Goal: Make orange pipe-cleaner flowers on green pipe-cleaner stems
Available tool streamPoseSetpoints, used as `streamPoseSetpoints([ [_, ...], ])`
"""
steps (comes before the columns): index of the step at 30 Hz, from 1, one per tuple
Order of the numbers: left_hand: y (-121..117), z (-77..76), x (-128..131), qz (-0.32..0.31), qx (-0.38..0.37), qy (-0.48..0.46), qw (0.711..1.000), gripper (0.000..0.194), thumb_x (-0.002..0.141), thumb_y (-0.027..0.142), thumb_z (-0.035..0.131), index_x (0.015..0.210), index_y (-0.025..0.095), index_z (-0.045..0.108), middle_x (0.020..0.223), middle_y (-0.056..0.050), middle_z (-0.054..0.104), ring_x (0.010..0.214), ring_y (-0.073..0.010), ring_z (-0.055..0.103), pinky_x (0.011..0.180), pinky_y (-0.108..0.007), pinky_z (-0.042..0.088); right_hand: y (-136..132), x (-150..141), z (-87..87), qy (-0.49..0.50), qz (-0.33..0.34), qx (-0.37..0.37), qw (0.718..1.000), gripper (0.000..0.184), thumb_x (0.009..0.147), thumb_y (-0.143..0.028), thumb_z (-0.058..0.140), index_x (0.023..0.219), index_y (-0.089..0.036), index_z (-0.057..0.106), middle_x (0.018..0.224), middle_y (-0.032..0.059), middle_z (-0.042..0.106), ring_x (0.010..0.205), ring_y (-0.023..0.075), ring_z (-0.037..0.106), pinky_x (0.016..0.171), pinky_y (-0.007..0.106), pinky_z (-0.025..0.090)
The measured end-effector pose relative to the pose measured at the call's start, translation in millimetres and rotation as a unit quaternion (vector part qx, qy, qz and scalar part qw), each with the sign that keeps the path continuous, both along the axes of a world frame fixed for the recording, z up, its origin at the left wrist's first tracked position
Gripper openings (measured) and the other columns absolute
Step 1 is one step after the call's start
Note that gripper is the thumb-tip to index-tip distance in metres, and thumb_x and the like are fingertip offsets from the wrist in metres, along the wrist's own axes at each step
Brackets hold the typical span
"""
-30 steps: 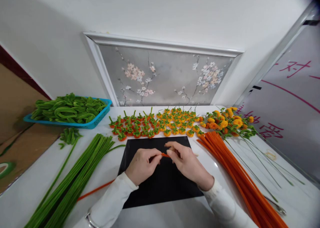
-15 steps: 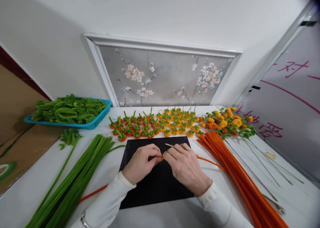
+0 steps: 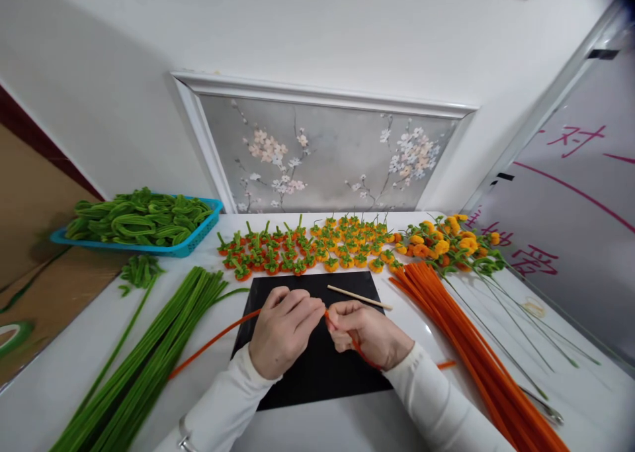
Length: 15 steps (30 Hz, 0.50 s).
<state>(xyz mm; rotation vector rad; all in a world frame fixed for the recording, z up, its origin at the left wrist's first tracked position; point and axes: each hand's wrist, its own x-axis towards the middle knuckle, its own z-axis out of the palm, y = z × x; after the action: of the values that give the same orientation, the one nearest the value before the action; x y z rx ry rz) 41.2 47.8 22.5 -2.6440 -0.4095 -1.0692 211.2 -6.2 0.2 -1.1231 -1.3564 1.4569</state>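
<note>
An orange pipe cleaner [image 3: 213,341] runs from the left of the table into my closed left hand [image 3: 288,327]. My right hand [image 3: 370,333] pinches it close beside the left fingertips, and an orange length bends down past the right palm and shows again beyond the sleeve. Both hands are just above a black mat [image 3: 317,382]. The small part between the fingertips is mostly hidden. A thin wooden stick [image 3: 360,297] lies on the mat's far right part, just beyond my right hand.
Green pipe cleaners [image 3: 149,353] lie at left, orange ones [image 3: 461,346] at right. Behind the mat stand several small orange [image 3: 271,265] and yellow [image 3: 347,260] pieces with green tops. A blue basket [image 3: 191,240] holds green loops; yellow flowers [image 3: 441,247] lie at back right.
My right hand has turned over, from palm down to a sideways pinch. The stick, earlier partly under the right hand, is now fully in view. The pipe cleaner's left length has swung up.
</note>
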Motion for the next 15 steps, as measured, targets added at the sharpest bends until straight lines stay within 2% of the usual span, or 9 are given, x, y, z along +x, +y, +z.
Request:
streamPoseSetpoints([
  [3, 5.7, -1.5, -0.5, 0.012, -0.082, -0.018, 0.996, 0.016, 0.086, 0.009, 0.052, 0.086, 0.018, 0.066, 0.084, -0.003, 0.071, 0.081, -0.0187, 0.059, 0.077, -0.035, 0.037, -0.9, 1.6, 5.9, -0.063, -0.051, 0.053, 0.995, 0.022, 0.084, -0.027, 0.048, 0.064, -0.018, 0.049, 0.058, -0.0036, 0.043, 0.049, 0.0094, 0.037, 0.051, 0.023, 0.033],
  [5, 9.7, 0.4, 0.3, 0.015, -0.231, -0.014, 0.973, 0.011, 0.085, 0.015, 0.056, 0.086, 0.019, 0.067, 0.088, -0.004, 0.070, 0.082, -0.0184, 0.060, 0.077, -0.033, 0.040, -2.3, 4.3, 10.7, -0.182, -0.128, 0.158, 0.962, 0.022, 0.089, -0.025, 0.047, 0.070, -0.018, 0.057, 0.063, -0.0012, 0.050, 0.057, 0.0113, 0.044, 0.056, 0.024, 0.035],
  [6, 11.3, 2.0, 0.9, 0.011, -0.327, -0.008, 0.945, 0.010, 0.085, 0.019, 0.057, 0.087, 0.019, 0.067, 0.089, -0.004, 0.070, 0.081, -0.0179, 0.061, 0.076, -0.032, 0.042, -3.2, 5.6, 12.4, -0.245, -0.159, 0.216, 0.932, 0.022, 0.091, -0.024, 0.047, 0.074, -0.018, 0.060, 0.067, 0.0001, 0.053, 0.062, 0.0123, 0.048, 0.059, 0.024, 0.037],
  [7, 12.3, 3.8, 1.4, 0.000, -0.427, -0.002, 0.904, 0.011, 0.085, 0.023, 0.057, 0.089, 0.018, 0.066, 0.090, -0.004, 0.069, 0.080, -0.0171, 0.062, 0.075, -0.030, 0.044, -4.2, 6.7, 13.4, -0.299, -0.178, 0.267, 0.899, 0.022, 0.092, -0.023, 0.045, 0.078, -0.019, 0.062, 0.072, 0.0014, 0.056, 0.066, 0.0132, 0.050, 0.062, 0.024, 0.038],
  [9, 13.1, 6.6, 2.4, -0.036, -0.602, 0.009, 0.798, 0.022, 0.088, 0.032, 0.051, 0.089, 0.015, 0.065, 0.084, -0.005, 0.068, 0.071, -0.0150, 0.061, 0.068, -0.027, 0.046, -6.0, 7.7, 13.7, -0.375, -0.175, 0.339, 0.845, 0.022, 0.094, -0.020, 0.043, 0.086, -0.019, 0.064, 0.078, 0.0032, 0.060, 0.072, 0.0145, 0.053, 0.065, 0.025, 0.040],
  [11, 12.6, 7.0, 3.1, -0.074, -0.720, 0.001, 0.690, 0.039, 0.091, 0.043, 0.041, 0.084, 0.012, 0.063, 0.072, -0.005, 0.065, 0.058, -0.0125, 0.057, 0.059, -0.025, 0.044, -7.5, 7.1, 13.1, -0.438, -0.157, 0.389, 0.795, 0.024, 0.095, -0.018, 0.041, 0.090, -0.020, 0.064, 0.081, 0.0039, 0.062, 0.074, 0.0153, 0.053, 0.067, 0.026, 0.040],
  [12, 12.4, 6.1, 3.3, -0.087, -0.757, -0.010, 0.647, 0.045, 0.091, 0.048, 0.038, 0.082, 0.011, 0.063, 0.066, -0.004, 0.063, 0.052, -0.0109, 0.053, 0.054, -0.024, 0.042, -8.2, 6.6, 12.9, -0.463, -0.148, 0.407, 0.773, 0.024, 0.096, -0.017, 0.040, 0.092, -0.020, 0.063, 0.082, 0.0042, 0.063, 0.075, 0.0158, 0.053, 0.069, 0.027, 0.040],
  [14, 12.6, 3.6, 3.0, -0.102, -0.794, -0.031, 0.598, 0.048, 0.089, 0.052, 0.040, 0.079, 0.011, 0.062, 0.057, -0.001, 0.056, 0.044, -0.0075, 0.043, 0.046, -0.020, 0.033, -9.4, 5.4, 13.6, -0.499, -0.132, 0.426, 0.743, 0.024, 0.096, -0.016, 0.038, 0.094, -0.020, 0.062, 0.086, 0.0046, 0.064, 0.077, 0.0164, 0.052, 0.070, 0.028, 0.039],
  [15, 13.2, 2.5, 2.5, -0.105, -0.797, -0.035, 0.594, 0.045, 0.088, 0.051, 0.044, 0.078, 0.011, 0.061, 0.055, 0.001, 0.054, 0.043, -0.0062, 0.038, 0.044, -0.019, 0.029, -9.9, 5.0, 14.5, -0.513, -0.126, 0.429, 0.732, 0.024, 0.097, -0.017, 0.038, 0.095, -0.020, 0.062, 0.087, 0.0048, 0.064, 0.078, 0.0167, 0.052, 0.070, 0.029, 0.038],
])
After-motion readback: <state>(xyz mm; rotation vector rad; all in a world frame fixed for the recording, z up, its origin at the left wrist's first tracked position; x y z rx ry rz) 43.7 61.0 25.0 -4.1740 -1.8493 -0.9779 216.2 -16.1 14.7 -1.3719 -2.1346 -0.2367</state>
